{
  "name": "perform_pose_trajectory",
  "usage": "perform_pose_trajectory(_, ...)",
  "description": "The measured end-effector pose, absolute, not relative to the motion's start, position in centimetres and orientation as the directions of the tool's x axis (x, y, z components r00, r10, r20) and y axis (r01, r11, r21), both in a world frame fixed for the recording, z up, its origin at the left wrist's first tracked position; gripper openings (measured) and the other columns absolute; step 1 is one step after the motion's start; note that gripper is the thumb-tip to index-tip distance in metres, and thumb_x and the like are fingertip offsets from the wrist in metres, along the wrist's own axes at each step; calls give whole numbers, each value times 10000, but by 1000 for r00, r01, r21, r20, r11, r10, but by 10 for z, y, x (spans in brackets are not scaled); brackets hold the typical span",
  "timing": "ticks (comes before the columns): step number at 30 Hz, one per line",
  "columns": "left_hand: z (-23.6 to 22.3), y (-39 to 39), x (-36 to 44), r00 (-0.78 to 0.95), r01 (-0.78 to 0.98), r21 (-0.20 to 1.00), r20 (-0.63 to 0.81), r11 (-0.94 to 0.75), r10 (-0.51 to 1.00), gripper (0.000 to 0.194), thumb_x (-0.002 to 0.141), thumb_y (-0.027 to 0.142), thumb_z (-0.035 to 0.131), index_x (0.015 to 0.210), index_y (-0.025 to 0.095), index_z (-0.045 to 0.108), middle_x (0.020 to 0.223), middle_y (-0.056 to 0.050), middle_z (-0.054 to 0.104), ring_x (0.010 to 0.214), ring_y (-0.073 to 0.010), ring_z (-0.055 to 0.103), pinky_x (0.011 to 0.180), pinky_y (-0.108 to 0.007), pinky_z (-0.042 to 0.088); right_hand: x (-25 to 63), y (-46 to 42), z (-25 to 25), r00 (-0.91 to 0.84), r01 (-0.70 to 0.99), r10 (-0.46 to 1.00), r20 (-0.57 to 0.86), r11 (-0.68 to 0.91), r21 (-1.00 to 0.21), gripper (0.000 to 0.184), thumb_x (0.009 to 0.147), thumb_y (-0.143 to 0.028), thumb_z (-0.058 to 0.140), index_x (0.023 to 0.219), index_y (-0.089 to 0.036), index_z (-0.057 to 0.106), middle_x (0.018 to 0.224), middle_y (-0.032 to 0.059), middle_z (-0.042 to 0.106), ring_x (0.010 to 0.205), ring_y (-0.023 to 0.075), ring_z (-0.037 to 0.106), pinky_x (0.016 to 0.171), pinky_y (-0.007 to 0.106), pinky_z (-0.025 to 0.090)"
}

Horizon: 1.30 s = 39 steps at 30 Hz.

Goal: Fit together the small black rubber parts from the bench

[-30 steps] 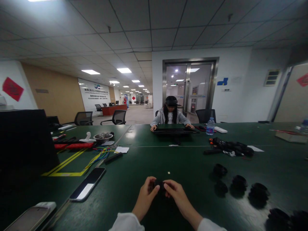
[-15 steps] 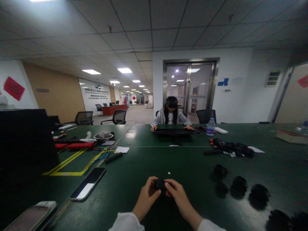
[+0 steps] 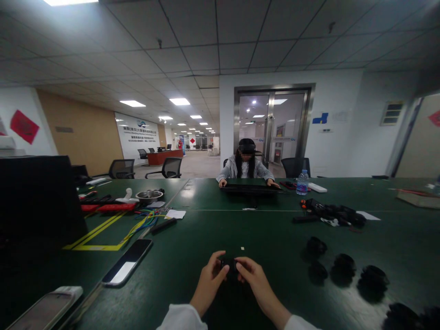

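Between my two hands, above the green table (image 3: 192,293), is a small dark round part (image 3: 228,263), too dim to tell its exact kind. My left hand (image 3: 212,275) grips it from the left with thumb and fingers. From the right, the thumb and fingers of my right hand (image 3: 250,272) pinch the same part, hiding much of it. Several similar black round parts stand to the right, among them one black part (image 3: 343,266) and a larger black part (image 3: 373,278). A tiny pale scrap (image 3: 242,248) lies just beyond my hands.
A phone (image 3: 128,263) and a second phone (image 3: 48,309) lie at left, near coloured wires (image 3: 142,224) and a metal bowl (image 3: 149,196). Across the table a person (image 3: 245,167) holds a dark flat panel (image 3: 252,189). A water bottle (image 3: 302,182) stands right of it.
My fingers have shifted slightly on the small dark part, and less of it shows now. The whole view has moved a little; the hands stay in nearly the same place.
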<state>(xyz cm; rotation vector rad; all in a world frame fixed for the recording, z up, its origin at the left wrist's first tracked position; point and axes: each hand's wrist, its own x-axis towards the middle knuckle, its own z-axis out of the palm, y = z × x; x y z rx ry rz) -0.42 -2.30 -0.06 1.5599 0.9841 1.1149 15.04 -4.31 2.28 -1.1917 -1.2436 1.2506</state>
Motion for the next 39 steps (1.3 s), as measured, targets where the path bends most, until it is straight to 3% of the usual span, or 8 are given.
perform_pose_trajectory(6, -6, -20, -5, 318, 57, 966, 224, -254, 921, 407, 698, 349, 569, 1059, 189, 470, 892, -42, 567, 778, -164, 541, 667, -264, 423, 150, -40, 18, -9, -27, 1000, 14, 14, -1000, 377, 615, -450, 577, 853, -159, 605, 684, 17, 578, 617, 150, 530, 570, 276, 412)
perform_pose_trajectory(11, -8, -19, -5, 326, 82, 964, 215, -254, 921, 432, 723, 353, 540, 1106, 192, 422, 792, -25, 569, 665, -138, 533, 594, -252, 425, 151, -38, 15, -21, -38, 999, 24, 23, -999, 375, 623, -443, 575, 870, -161, 599, 706, 21, 582, 615, 148, 533, 569, 274, 414)
perform_pose_trajectory(20, -10, -15, -3, 244, 148, 963, 184, -224, 952, 318, 715, 448, 506, 821, 148, 515, 640, 10, 536, 576, -127, 521, 509, -225, 395, 150, -35, 8, -47, -41, 998, 47, 45, -998, 357, 644, -405, 575, 898, -155, 587, 675, 8, 568, 591, 128, 511, 554, 259, 398)
perform_pose_trajectory(25, -5, -19, -4, 246, 129, 968, 181, -217, 952, 368, 716, 452, 503, 945, 164, 514, 822, -34, 573, 717, -158, 547, 572, -237, 418, 151, -38, 11, -73, -28, 996, 47, 45, -999, 374, 649, -419, 569, 919, -161, 584, 751, 21, 583, 632, 136, 527, 583, 262, 412)
perform_pose_trajectory(30, -2, -20, -4, 286, 96, 967, 200, -235, 937, 334, 751, 435, 461, 968, 184, 494, 724, 5, 547, 606, -126, 538, 553, -240, 417, 151, -41, 17, -72, -10, 997, 22, 21, -1000, 368, 647, -417, 571, 914, -164, 585, 779, 28, 587, 651, 143, 533, 601, 271, 422)
perform_pose_trajectory(33, -3, -20, -5, 341, 75, 972, 185, -223, 922, 323, 746, 404, 485, 969, 171, 504, 762, -16, 557, 643, -137, 544, 577, -254, 431, 152, -40, 15, -54, -9, 998, 19, 18, -1000, 378, 632, -437, 577, 896, -167, 593, 749, 26, 590, 644, 149, 535, 593, 273, 422)
perform_pose_trajectory(36, -6, -19, -5, 348, 37, 970, 212, -239, 913, 421, 696, 333, 575, 1072, 187, 453, 859, -40, 564, 736, -158, 547, 649, -274, 435, 152, -36, 10, -31, -25, 999, 41, 41, -999, 387, 626, -451, 578, 882, -160, 597, 711, 22, 588, 610, 141, 527, 566, 264, 413)
perform_pose_trajectory(39, -8, -19, -5, 336, 10, 968, 232, -250, 913, 490, 688, 303, 588, 1127, 206, 394, 809, -24, 563, 698, -147, 544, 632, -270, 433, 152, -33, 6, -26, -38, 998, 60, 59, -997, 389, 626, -448, 581, 879, -153, 595, 679, 14, 580, 582, 131, 519, 549, 256, 405)
